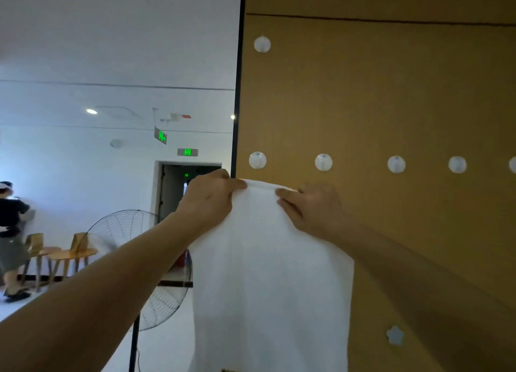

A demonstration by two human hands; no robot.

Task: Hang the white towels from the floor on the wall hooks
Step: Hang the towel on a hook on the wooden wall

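White towel (268, 274): held up against the tan wood panel wall (391, 97), top edge just below the row of hooks, the rest hanging straight down.
Left hand (210, 198): fingers curled, pinching the towel's top left corner.
Right hand (312, 206): fingers pinching the top edge at its right end.
Hooks: round clear hook (257, 160) and next hook (323, 162) just above the towel; more to the right; one higher hook (262, 44).
Left background: pedestal fan (131, 260), wooden chairs (69, 254), green exit signs (187, 152), a person (11, 237) standing.
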